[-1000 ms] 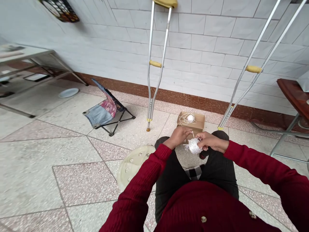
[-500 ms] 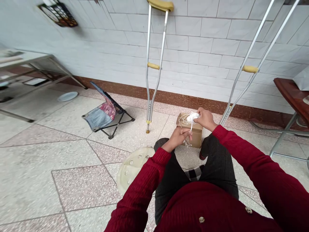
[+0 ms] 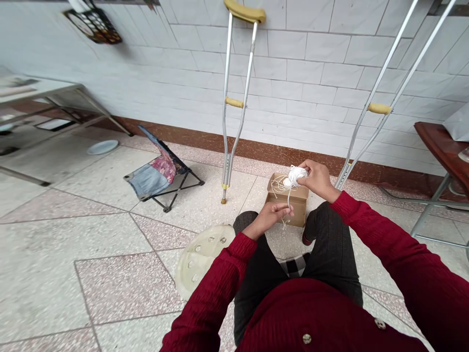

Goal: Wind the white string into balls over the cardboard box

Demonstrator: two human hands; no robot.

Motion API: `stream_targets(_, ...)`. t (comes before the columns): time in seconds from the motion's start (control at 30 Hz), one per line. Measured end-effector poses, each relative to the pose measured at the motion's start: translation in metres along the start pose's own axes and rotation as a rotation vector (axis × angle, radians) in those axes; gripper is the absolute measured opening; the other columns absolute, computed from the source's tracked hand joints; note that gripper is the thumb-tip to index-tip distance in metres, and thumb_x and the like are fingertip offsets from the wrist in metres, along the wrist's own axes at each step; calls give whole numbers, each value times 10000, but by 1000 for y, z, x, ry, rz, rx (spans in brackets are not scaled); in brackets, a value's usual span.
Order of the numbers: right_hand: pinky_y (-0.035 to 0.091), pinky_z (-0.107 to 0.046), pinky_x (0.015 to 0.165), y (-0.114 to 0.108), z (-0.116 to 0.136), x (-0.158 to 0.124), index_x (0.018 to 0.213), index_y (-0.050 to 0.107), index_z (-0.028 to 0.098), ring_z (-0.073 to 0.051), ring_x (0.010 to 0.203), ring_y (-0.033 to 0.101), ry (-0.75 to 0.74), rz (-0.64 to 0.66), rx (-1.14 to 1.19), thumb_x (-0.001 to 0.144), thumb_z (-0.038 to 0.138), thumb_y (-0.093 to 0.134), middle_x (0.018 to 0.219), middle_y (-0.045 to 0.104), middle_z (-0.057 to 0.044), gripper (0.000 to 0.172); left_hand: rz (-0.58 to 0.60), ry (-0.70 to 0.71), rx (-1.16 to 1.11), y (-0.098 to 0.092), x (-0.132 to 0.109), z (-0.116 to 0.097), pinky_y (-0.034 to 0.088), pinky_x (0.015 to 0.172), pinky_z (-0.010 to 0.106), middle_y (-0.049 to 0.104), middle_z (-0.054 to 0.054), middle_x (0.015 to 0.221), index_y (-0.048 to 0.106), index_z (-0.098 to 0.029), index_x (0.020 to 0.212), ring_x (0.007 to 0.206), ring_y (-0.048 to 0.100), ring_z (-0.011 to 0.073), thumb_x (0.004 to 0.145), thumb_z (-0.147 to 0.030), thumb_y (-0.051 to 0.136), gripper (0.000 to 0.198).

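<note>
My right hand [image 3: 318, 181] is shut on a white bundle of wound cord [image 3: 297, 176], holding it above the back of an open cardboard box [image 3: 288, 208]. My left hand [image 3: 269, 218] pinches a thin white cord [image 3: 288, 200] that runs up to the bundle and hangs a little below my fingers. Loose loops of cord [image 3: 279, 185] lie in the box. The bundle and my fingers cover part of the box's inside, so I cannot tell whether the white ball is still there.
The box stands on the terrazzo floor [image 3: 120, 288] beyond my knees. An aluminium crutch [image 3: 234, 102] stands to its left, another [image 3: 377, 98] to its right. A round plastic stool seat [image 3: 203, 259], low folding chair [image 3: 157, 171], plate [image 3: 103, 147] and tables [image 3: 443, 151] are nearby.
My right hand has carried the white bundle forward from above my lap to over the box. My left hand has stayed near the box's front, pinching the cord.
</note>
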State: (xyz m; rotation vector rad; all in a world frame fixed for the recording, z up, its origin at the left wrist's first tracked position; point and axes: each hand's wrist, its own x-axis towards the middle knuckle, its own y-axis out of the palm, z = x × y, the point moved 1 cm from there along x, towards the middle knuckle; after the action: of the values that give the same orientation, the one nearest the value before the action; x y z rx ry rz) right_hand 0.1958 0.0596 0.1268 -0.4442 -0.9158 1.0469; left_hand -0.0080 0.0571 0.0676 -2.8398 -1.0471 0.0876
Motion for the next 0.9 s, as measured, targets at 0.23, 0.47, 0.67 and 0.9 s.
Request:
stream_targets(0.23,350,-257,624,1,5,-7,881,609,194,-166,714,564,-117,19,-99,655,224,603,848,650,-12,228,-72,121,-209,6,11,-32,413,936,356,708,54,781,682,-141,925,877,645,203,872,-405,564,294)
stream_targets(0.47,345,-269,629,1,-3,-9,963,591,202,-196,778,588,-147,30,-242,715,233,582,948,650,-35,250,-76,90,-188,3,-4,-35,439,893,358,675,65,676,667,-142,661,843,649,222,887,-437,515,402)
stream_targets(0.67,318,-273,609,1,6,-14,1013,574,195,-208,798,574,-196,77,-329,758,232,556,988,635,-55,258,-221,28,-131,-16,5,-22,423,885,342,711,49,778,688,-140,946,821,633,194,796,-398,637,304)
stream_targets(0.9,298,-279,600,1,14,-17,1025,566,189,-216,808,566,-200,147,-387,803,257,538,992,621,-73,234,-319,101,72,-21,36,-36,435,663,255,667,7,669,647,-157,827,665,617,164,773,-374,652,224)
